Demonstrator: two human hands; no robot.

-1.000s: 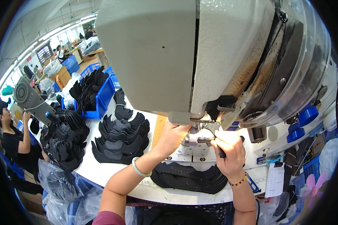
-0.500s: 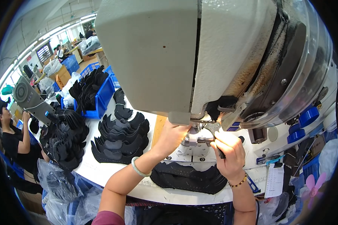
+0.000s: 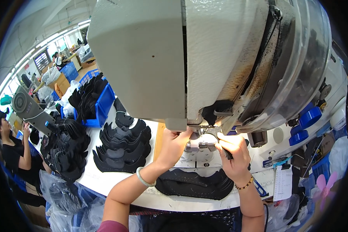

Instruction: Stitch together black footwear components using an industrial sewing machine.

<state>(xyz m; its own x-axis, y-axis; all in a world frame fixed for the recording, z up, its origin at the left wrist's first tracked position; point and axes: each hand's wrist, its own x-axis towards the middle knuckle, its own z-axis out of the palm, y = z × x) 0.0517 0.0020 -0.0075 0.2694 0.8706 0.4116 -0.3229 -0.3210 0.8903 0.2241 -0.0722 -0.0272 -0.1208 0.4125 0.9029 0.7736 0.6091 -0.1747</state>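
A sewing machine head [image 3: 143, 65] fills the upper middle, and its needle area [image 3: 205, 132] lies between my hands. My right hand [image 3: 236, 156] pinches a black shoe upper piece [image 3: 228, 154], which runs up under the needle area. At the left of the metal post [image 3: 199, 146], my left hand [image 3: 176, 145] has its fingers curled closed; the machine head partly covers their tips, so what they grip does not show. Just below the post, more black shoe upper pieces [image 3: 193, 183] lie flat on the white table [image 3: 116, 181].
Overlapping rows of black pieces [image 3: 121, 149] sit left of my left forearm. Beyond them are a blue crate [image 3: 104, 102] of black pieces and a dark bundled heap [image 3: 65, 149]. A co-worker [image 3: 17, 150] sits far left. Right: blue thread spools [image 3: 309, 117], a paper clipboard [image 3: 283, 182].
The whole view has shifted slightly, with the machine now further left in the picture. Near the needle, my right hand has drawn slightly closer, and the black piece has turned a little.
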